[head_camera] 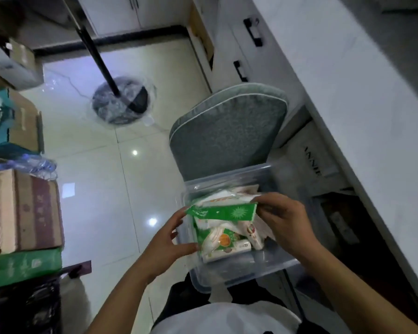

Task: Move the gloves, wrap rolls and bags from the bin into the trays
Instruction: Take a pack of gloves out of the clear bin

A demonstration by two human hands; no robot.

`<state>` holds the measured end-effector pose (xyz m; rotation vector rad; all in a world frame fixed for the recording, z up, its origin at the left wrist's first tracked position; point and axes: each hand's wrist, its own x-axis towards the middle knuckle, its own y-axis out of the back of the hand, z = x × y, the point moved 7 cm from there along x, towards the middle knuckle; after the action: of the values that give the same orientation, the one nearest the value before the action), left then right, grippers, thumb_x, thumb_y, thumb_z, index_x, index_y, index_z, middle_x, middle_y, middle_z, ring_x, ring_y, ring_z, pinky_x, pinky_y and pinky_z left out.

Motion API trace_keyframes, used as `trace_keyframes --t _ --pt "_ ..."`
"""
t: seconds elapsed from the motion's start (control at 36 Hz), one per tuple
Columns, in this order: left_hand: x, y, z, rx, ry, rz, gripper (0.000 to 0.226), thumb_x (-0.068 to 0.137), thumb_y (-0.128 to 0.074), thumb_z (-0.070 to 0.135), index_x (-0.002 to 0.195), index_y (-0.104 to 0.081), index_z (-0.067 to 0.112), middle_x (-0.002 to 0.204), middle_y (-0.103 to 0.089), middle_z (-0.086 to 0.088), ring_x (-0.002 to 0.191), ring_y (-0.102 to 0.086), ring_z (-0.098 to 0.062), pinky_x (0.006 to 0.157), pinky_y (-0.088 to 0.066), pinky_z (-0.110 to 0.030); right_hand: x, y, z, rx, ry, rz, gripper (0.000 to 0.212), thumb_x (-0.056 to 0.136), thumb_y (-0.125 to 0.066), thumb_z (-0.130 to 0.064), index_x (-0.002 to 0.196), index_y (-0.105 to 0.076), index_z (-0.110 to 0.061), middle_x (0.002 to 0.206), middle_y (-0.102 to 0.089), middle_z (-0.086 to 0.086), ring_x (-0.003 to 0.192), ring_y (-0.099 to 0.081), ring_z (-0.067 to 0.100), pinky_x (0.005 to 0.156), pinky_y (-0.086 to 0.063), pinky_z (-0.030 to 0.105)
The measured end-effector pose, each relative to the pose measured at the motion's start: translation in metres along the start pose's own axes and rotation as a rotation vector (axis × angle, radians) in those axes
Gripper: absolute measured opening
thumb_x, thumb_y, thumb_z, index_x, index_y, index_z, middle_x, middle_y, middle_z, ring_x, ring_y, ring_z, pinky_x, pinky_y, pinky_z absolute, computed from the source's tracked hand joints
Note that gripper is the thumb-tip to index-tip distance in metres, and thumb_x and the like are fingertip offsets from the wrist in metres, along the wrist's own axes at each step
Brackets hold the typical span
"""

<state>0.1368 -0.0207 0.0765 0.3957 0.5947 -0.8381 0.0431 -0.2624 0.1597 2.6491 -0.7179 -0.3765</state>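
The clear bin [229,273] sits on a grey chair cushion [227,131] and is still full of packs [222,242]. Just above it, the left hand [164,247] and right hand [285,222] each pinch one end of a green pack [223,211]. I think it is being lifted out. Next it needs a tray, but none shows. The pack's words are too blurry to read. A box [314,162] nearby says something like "ANNIE".

Dim, bluish indoor light. The glossy floor [101,189] throws back two small white lamp spots and a broad pale glare farther off. Boxes [24,208] at left lie in deep shadow. All is soft; print on the pack [223,212] smears. The table [348,80] edge bows from wide-angle distortion.
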Motion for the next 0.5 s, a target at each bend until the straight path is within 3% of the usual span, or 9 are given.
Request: trace_keyframes --t 0.08,0.19,0.28,0.33,0.42,0.5 --pt "0.01 -0.01 0.037 -0.022 -0.08 -0.1 0.086 0.07 -0.087 0.021 0.133 -0.042 0.057 0.134 -0.05 0.035 0.126 -0.043 0.013 0.107 -0.038 -0.021 -0.012 0.028 -0.041 0.074 0.02 0.098 0.034 0.077 -0.071 -0.009 0.08 -0.076 -0.042 0.081 -0.074 -0.014 0.074 -0.069 0.002 0.07 -0.051 0.016" --pt "0.021 -0.042 0.079 -0.109 -0.143 -0.251 0.085 0.06 -0.09 0.027 0.134 -0.05 0.039 0.131 -0.06 0.026 0.124 -0.053 0.003 0.103 -0.045 -0.026 -0.03 0.069 -0.067 0.309 -0.052 0.242 0.017 0.08 -0.07 0.009 0.082 -0.078 -0.006 0.078 -0.076 0.01 0.072 -0.071 0.021 0.066 -0.058 0.031" --pt "0.024 -0.077 0.1 -0.195 -0.16 -0.361 0.071 0.055 -0.092 0.012 0.119 -0.063 0.022 0.115 -0.073 0.007 0.11 -0.067 -0.014 0.085 -0.056 -0.028 -0.05 0.098 -0.071 0.528 -0.161 0.375 0.015 0.076 -0.067 0.008 0.091 -0.07 0.012 0.077 -0.074 0.018 0.065 -0.07 0.024 0.056 -0.057 0.028" --pt "0.022 -0.1 0.112 -0.225 -0.182 -0.406 0.048 0.069 -0.08 -0.005 0.111 -0.067 0.014 0.105 -0.076 -0.003 0.1 -0.071 -0.02 0.078 -0.057 -0.027 -0.065 0.115 -0.063 0.576 -0.228 0.47 0.019 0.077 -0.067 0.001 0.093 -0.07 0.009 0.08 -0.074 0.019 0.064 -0.069 0.024 0.053 -0.055 0.026" --pt "0.02 -0.132 0.119 -0.238 -0.176 -0.48 0.039 0.075 -0.071 -0.011 0.11 -0.069 0.007 0.104 -0.076 -0.011 0.097 -0.073 -0.026 0.075 -0.057 -0.029 -0.095 0.133 -0.035 0.596 -0.367 0.617 0.012 0.087 -0.062 0.0 0.096 -0.07 0.001 0.09 -0.074 0.02 0.069 -0.07 0.026 0.053 -0.057 0.029" --pt "0.017 -0.158 0.115 -0.283 -0.102 -0.536 0.037 0.074 -0.072 -0.01 0.108 -0.069 0.004 0.103 -0.075 -0.018 0.092 -0.073 -0.032 0.067 -0.058 -0.03 -0.133 0.138 -0.005 0.578 -0.513 0.677 0.023 0.088 -0.064 -0.001 0.111 -0.066 -0.003 0.104 -0.073 0.02 0.091 -0.072 0.036 0.077 -0.06 0.052"
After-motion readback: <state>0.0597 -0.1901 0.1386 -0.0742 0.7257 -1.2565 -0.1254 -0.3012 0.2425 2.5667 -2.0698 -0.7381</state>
